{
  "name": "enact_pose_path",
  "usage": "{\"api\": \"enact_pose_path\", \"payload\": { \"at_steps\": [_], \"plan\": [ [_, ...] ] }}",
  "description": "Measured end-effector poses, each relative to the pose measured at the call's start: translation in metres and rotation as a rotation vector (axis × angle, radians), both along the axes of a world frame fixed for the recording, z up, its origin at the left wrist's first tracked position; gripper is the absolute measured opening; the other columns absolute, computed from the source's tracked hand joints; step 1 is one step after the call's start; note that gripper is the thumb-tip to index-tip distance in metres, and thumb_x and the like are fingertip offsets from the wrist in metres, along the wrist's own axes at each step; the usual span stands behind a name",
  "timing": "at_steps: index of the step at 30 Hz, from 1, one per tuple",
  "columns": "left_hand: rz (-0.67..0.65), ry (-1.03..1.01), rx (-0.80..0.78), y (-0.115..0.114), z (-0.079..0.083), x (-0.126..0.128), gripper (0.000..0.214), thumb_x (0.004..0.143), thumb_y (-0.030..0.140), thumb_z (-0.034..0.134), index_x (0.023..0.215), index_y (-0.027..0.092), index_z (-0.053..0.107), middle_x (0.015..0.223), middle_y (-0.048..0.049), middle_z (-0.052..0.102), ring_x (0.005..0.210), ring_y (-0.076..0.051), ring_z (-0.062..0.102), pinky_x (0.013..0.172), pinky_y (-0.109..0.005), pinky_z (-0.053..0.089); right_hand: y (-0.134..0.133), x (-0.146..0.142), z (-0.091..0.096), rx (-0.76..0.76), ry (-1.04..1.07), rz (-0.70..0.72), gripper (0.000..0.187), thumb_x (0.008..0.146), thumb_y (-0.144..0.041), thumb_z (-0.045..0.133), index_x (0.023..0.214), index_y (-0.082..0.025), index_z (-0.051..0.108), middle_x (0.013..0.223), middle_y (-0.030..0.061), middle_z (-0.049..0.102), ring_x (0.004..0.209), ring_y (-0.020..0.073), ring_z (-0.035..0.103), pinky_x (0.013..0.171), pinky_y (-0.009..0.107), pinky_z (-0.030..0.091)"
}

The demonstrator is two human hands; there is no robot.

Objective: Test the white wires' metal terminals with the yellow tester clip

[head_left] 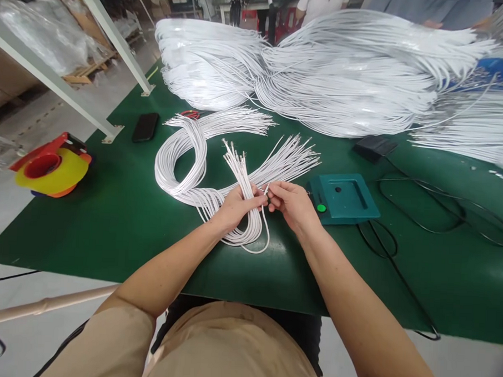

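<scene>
My left hand (236, 205) is closed around a small bundle of white wires (239, 166) whose stripped ends fan upward. My right hand (290, 202) pinches a single white wire (267, 229) that loops down and around under the bundle. Both hands hover over the green table (108, 215). A larger coil of white wires (182, 152) lies just left of my hands, and another fan of wire ends (290, 157) spreads out to the right behind them.
A teal box with a green button (345, 197) sits right of my right hand, black cables (442, 213) trailing from it. Big heaps of white wire (343, 76) fill the far side. A black phone (146, 126), a black pedal (374, 146) and an orange-yellow reel (52, 171) are around.
</scene>
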State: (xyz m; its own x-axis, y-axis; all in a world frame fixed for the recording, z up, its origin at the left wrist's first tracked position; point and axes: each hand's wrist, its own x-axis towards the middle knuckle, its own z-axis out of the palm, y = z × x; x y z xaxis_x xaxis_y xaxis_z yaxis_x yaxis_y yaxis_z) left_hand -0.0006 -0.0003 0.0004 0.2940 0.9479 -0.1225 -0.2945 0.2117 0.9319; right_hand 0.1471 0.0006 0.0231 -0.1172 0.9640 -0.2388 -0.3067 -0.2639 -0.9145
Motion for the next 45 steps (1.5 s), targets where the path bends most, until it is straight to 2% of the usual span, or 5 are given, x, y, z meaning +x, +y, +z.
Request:
{"api": "enact_pose_path", "payload": {
  "at_steps": [12,27,35,40,45],
  "plan": [
    [-0.059,0.067,0.054,-0.009,0.011,0.005,0.035,0.072,0.026,0.074,0.074,0.017,0.04,0.066,0.0035,0.062,0.063,-0.011,0.063,0.062,-0.025,0.045,-0.008,0.005,0.002,0.031,0.058,0.022,0.031,0.069,-0.025,0.069,0.099,-0.017,0.07,0.052,-0.0064,0.051,0.05,0.009,0.046,0.051,0.024,0.041],
    [-0.236,0.116,0.098,-0.001,0.007,-0.011,0.058,0.076,0.025,0.072,0.13,0.021,0.052,0.085,0.0002,0.063,0.076,-0.013,0.066,0.069,-0.025,0.048,-0.006,0.013,0.0,0.063,-0.125,0.039,0.012,0.065,-0.025,0.071,0.065,-0.016,0.064,0.06,-0.0002,0.063,0.054,0.0093,0.054,0.055,0.022,0.046],
    [-0.315,0.242,0.127,-0.001,0.014,-0.015,0.046,0.078,0.024,0.069,0.123,0.021,0.06,0.086,-0.0012,0.063,0.076,-0.013,0.065,0.07,-0.025,0.048,-0.008,0.017,0.005,-0.084,-0.199,0.07,0.018,0.068,-0.02,0.061,0.053,-0.019,0.05,0.043,-0.0068,0.042,0.032,0.004,0.024,0.029,0.022,0.029],
    [-0.29,0.23,0.108,0.0,0.012,-0.014,0.046,0.076,0.024,0.071,0.12,0.019,0.06,0.084,-0.002,0.065,0.077,-0.014,0.067,0.071,-0.025,0.049,-0.01,0.018,0.005,0.116,-0.346,0.125,0.024,0.077,-0.042,0.065,0.08,-0.018,0.065,0.064,-0.0005,0.06,0.044,0.0091,0.044,0.042,0.026,0.043],
    [-0.243,0.116,-0.003,0.003,0.006,-0.011,0.047,0.071,0.018,0.074,0.116,0.016,0.059,0.077,-0.0004,0.067,0.07,-0.013,0.066,0.071,-0.027,0.05,-0.012,0.016,-0.004,0.478,-0.826,0.125,0.02,0.087,-0.024,0.05,0.071,-0.018,0.061,0.07,0.0034,0.063,0.063,0.0143,0.054,0.06,0.028,0.041]
  ]
}}
